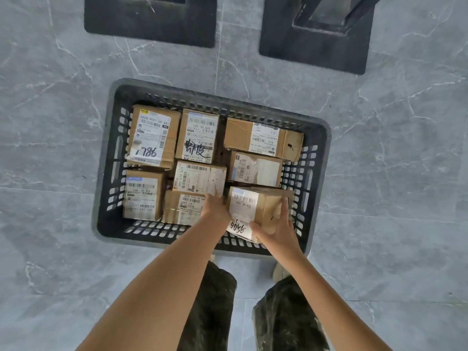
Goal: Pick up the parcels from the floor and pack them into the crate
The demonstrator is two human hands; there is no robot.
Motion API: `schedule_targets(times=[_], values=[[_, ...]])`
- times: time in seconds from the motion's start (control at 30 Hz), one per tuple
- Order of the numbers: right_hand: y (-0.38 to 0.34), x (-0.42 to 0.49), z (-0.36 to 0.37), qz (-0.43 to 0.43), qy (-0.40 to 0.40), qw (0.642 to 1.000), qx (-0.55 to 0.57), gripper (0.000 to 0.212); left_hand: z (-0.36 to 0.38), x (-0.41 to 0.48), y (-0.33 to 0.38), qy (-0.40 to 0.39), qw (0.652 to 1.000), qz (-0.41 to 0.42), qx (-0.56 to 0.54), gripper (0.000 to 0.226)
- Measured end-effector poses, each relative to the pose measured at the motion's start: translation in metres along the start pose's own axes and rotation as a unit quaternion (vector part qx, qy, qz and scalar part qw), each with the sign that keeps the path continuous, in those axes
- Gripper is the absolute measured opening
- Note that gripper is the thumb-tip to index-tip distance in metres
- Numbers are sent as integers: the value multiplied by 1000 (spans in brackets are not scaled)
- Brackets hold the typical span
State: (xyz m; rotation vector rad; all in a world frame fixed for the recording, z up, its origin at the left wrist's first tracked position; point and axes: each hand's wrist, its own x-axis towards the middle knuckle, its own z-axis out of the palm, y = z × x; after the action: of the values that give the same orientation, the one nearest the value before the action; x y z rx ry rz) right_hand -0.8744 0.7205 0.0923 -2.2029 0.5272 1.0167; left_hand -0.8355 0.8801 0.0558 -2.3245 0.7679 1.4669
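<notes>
A person stands over a dark grey plastic crate with holes in its sides (pixel 112 173). The crate sits on a grey stone-look tile floor (pixel 379 198).

Both hands are on one brown cardboard parcel with a white label (pixel 255 209). It is in the near right corner of the crate and sits a bit tilted, higher than the boxes around it. The left hand (pixel 215 206) presses flat on the parcel's left side. The right hand (pixel 276 229) wraps its near right corner, with fingers spread along the right edge. So both hands are closed around this parcel, and it looks like it is being pushed down into its spot.

The job looks almost done. Seven other brown cardboard boxes (pixel 197 135) already lie in the crate, packed close together. No parcels show on the floor here, but the camera cannot see all of the floor. Only this last box needs to settle, as far as I can tell.

Some writing can be read. The held parcel says "530 05 A32" and has "0056" in black pen. The far left box (pixel 152 135) says "502B P021 00 A83" and "1786" in pen. The near left box (pixel 141 196) says "530 05 A26". A middle box (pixel 200 178) says "500 E72 071". The rest is too small to read.
</notes>
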Motion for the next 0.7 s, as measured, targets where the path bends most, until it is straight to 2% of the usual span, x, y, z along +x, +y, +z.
schedule_targets(times=[0.13, 0.27, 0.37, 0.43, 0.5, 0.57, 0.63, 0.7], values=[[-16, -2, 4, -31, 46, 998, -34, 116, 27, -12, 0, 68, 994, 3, -88, 46], [-36, 1, 14, -53, 81, 995, 14, 112, 38, -25, 0, 115, 992, 18, -47, 40], [-43, -4, 18, -59, 108, 988, -90, 109, 46, -24, 4, 156, 986, 12, -61, 38], [-39, -6, 15, -96, 84, 979, -157, 116, 50, -22, 1, 195, 975, 17, -102, 38], [-25, -5, 10, -158, 45, 956, -242, 130, 56, -19, -5, 233, 967, 44, -89, 35], [-8, 0, 4, -220, 24, 913, -342, 138, 68, -16, -14, 270, 958, 89, -49, 34], [-2, 14, -4, -292, 30, 866, -405, 140, 82, -8, -32, 318, 939, 131, -18, 46], [-3, 26, -13, -348, 20, 843, -409, 134, 91, 1, -50, 354, 914, 197, 26, 64]])
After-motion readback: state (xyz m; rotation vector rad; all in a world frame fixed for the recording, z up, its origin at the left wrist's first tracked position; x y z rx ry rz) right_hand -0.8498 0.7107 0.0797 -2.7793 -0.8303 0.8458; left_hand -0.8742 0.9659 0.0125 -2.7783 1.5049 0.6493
